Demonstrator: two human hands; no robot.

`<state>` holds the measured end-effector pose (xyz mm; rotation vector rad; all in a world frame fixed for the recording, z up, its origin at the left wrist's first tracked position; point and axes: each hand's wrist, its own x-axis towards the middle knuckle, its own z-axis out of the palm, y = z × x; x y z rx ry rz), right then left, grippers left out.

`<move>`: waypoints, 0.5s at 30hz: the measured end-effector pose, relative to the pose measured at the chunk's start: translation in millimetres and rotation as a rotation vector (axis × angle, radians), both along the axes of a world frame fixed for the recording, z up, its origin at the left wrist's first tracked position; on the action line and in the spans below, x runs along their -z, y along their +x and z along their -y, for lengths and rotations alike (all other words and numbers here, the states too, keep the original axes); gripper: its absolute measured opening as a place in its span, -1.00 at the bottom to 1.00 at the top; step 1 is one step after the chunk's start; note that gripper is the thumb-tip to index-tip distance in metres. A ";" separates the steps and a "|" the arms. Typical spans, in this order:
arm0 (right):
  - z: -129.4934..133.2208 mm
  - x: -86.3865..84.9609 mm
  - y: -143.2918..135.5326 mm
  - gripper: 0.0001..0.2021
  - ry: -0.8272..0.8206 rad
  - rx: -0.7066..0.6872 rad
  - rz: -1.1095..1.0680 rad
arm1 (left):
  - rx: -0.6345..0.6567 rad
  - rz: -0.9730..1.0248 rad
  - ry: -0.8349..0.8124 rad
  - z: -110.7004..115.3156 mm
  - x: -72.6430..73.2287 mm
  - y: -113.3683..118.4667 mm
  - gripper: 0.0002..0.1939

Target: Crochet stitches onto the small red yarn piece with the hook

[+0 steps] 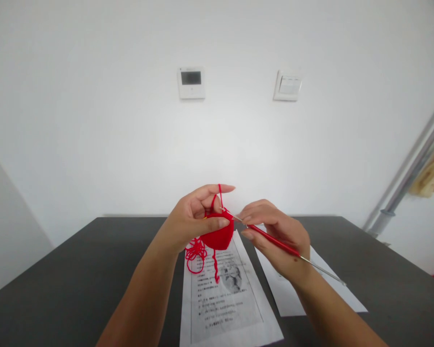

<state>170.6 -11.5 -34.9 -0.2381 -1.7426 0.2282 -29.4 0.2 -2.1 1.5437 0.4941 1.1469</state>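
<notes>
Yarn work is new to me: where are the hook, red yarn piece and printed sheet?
Hook (276, 241): head view, on the red grip.
Red yarn piece (220, 238): head view, on its lower front.
Printed sheet (226, 300): head view, on its printed area.

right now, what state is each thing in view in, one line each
left hand: pinching the red piece, yarn across its forefinger
right hand: gripping the hook
red piece: held up, unfinished edge at the hook
hook: slanted, tip at the piece
loose yarn: tangled
printed sheet: lying flat
other sheet: flat, partly hidden
wall panel: screen dark
switch: on or off, can't tell
</notes>
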 end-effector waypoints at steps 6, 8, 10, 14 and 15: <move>2.0 -2.3 1.6 -0.74 0.105 0.128 0.064 | -0.023 -0.070 0.013 2.8 -1.0 2.0 -0.40; 2.8 -0.9 0.4 -0.70 0.114 0.128 0.072 | -0.014 -0.096 0.009 3.5 -1.3 2.5 -0.39; 2.8 1.1 -1.2 -0.68 0.116 0.124 0.063 | 0.000 -0.114 -0.004 4.5 -1.7 2.8 -0.38; 0.9 4.8 -3.0 -0.67 0.092 0.086 0.020 | 0.019 -0.097 -0.028 6.7 -3.6 3.8 -0.39; 0.4 5.5 -2.9 -0.67 0.083 0.074 0.012 | 0.017 -0.093 -0.030 7.3 -4.3 4.1 -0.40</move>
